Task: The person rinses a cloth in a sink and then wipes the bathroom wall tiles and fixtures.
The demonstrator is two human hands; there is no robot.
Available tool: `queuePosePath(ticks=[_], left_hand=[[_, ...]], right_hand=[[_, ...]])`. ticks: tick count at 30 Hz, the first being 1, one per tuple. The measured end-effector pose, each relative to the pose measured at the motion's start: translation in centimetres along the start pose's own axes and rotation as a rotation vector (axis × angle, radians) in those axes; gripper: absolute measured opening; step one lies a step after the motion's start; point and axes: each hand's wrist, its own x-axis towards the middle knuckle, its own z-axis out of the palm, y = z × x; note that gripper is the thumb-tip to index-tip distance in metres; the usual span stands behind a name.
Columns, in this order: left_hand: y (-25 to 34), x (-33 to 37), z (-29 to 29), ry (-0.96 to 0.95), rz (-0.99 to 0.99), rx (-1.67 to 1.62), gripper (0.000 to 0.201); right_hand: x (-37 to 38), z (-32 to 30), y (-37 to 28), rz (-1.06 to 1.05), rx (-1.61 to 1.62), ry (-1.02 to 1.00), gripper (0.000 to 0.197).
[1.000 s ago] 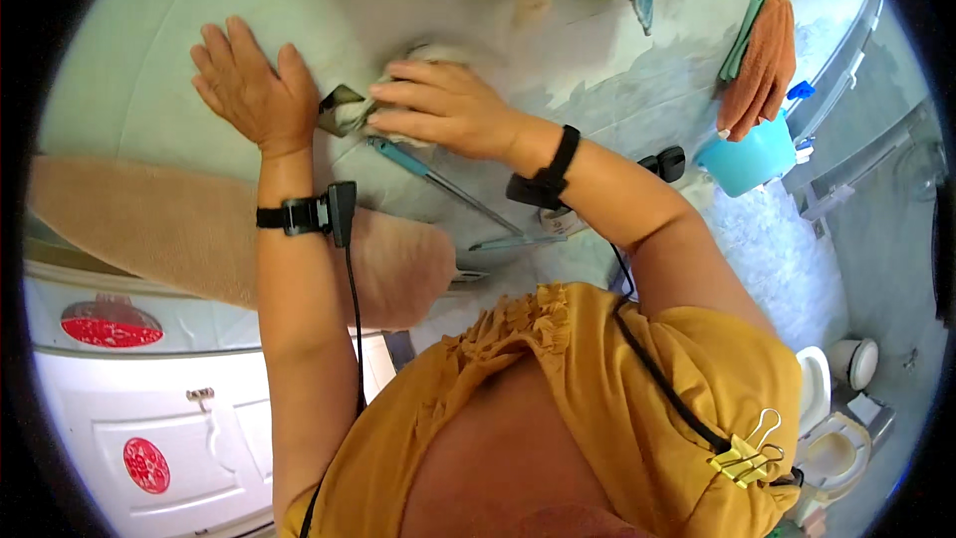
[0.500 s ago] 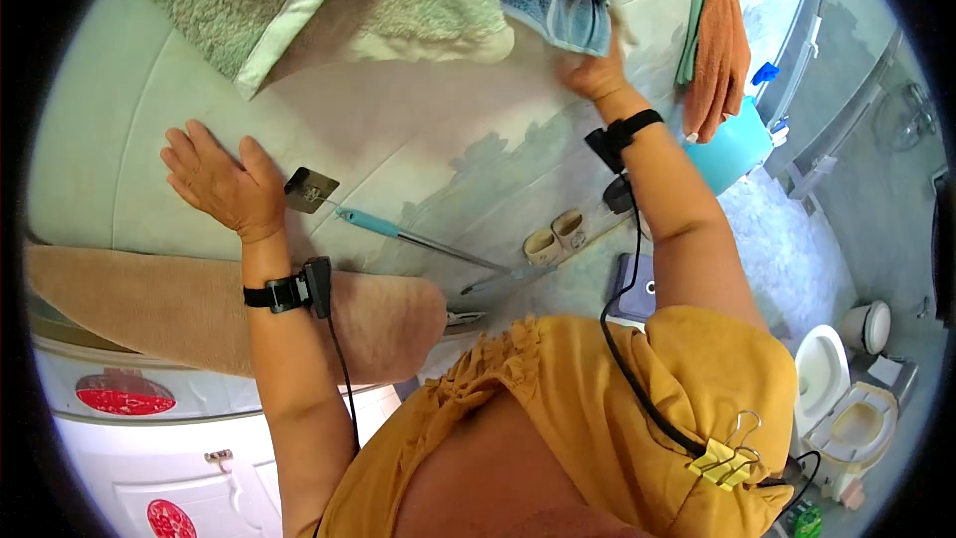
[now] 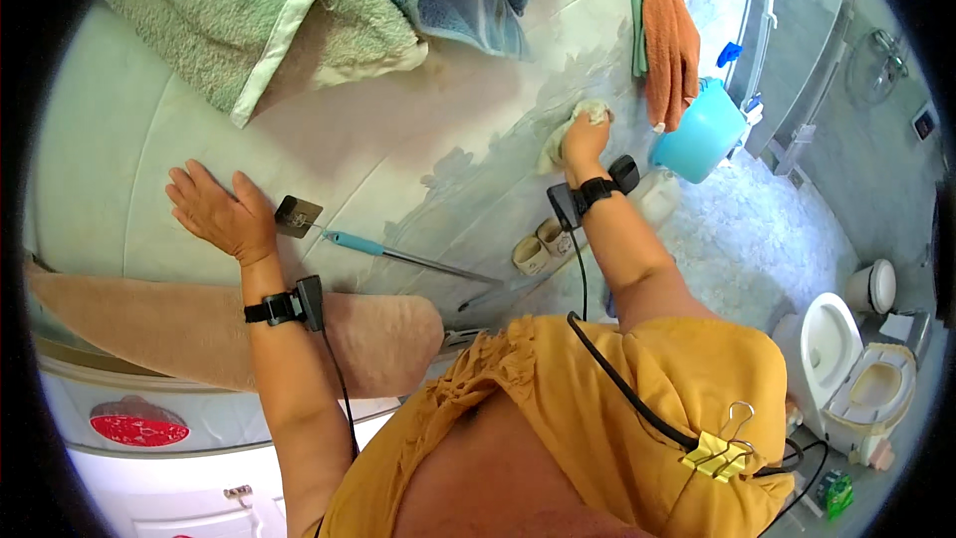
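Note:
My left hand (image 3: 221, 214) rests flat on the pale tiled wall (image 3: 388, 144), fingers spread, with nothing in it. Beside its thumb is a dark square adhesive hook (image 3: 299, 216), from which a long pole with a teal grip (image 3: 354, 242) hangs. My right hand (image 3: 586, 144) is closed over a pale crumpled cloth (image 3: 554, 151) and presses it to the wall, left of a hanging orange towel (image 3: 670, 45). Grey, wet-looking patches mark the wall near that cloth. Above hang a green towel (image 3: 204, 35) and a blue towel (image 3: 463, 5).
A fluffy brown mat (image 3: 383, 339) hangs below my left hand. Pale slippers (image 3: 531, 255) stand near the wall's foot. At the right are a light blue bucket (image 3: 702, 134), a glass shower partition and a toilet (image 3: 871, 389). A white door (image 3: 169, 513) lies lower left.
My right hand has come down the wall from beside the blue towel, and the pale cloth now shows in it. The left hand stays flat on the wall. The view has shifted slightly.

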Motion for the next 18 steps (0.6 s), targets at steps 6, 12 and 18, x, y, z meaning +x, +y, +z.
queuePosePath(ticks=[6, 12, 18], left_hand=[[-0.3, -0.5, 0.3, -0.008, 0.015, 0.002, 0.067], [-0.8, -0.6, 0.3, 0.005, 0.005, 0.007, 0.067], [0.2, 0.1, 0.4, 0.039, 0.006, -0.014, 0.065]], right_hand=[[-0.3, 4.0, -15.6, -0.756, 0.078, -0.106, 0.054], [6.5, 9.8, -21.9, -1.254, 0.058, -0.019, 0.036], [12.4, 8.6, -19.9, -1.375, -0.125, 0.291, 0.037]])
